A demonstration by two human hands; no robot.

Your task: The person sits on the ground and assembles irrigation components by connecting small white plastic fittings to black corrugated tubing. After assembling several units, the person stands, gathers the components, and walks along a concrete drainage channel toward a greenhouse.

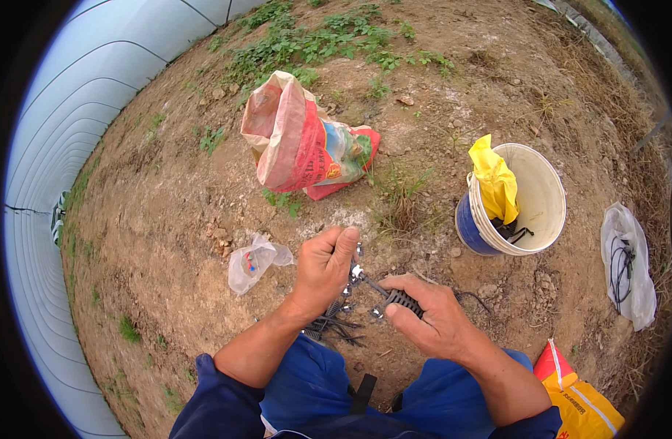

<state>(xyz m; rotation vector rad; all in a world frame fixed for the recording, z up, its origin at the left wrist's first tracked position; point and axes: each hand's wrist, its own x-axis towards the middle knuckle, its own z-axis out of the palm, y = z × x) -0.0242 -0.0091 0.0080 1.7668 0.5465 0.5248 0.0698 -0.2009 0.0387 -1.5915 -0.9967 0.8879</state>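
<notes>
My right hand [434, 318] is closed around a dark grey ribbed piece [404, 300]. From it a thin dark stem runs up and left to a small white fitting [357, 273]. Right beside that fitting is my left hand [325, 267], its fingers curled and thumb pressed on the forefinger; whatever lies inside them is hidden. Small shiny metal-looking bits show just under the left fingers, too small to make out. On the soil between my knees lies a heap of similar dark ribbed pieces with black cords [332, 328].
Ahead stands an open red and white woven sack [306, 146]. A white and blue bucket [544, 197] to the right holds a yellow bag [494, 179] and black items. Clear plastic bags lie left [252, 265] and far right [628, 263]. A yellow and red bag [577, 399] sits near my right knee.
</notes>
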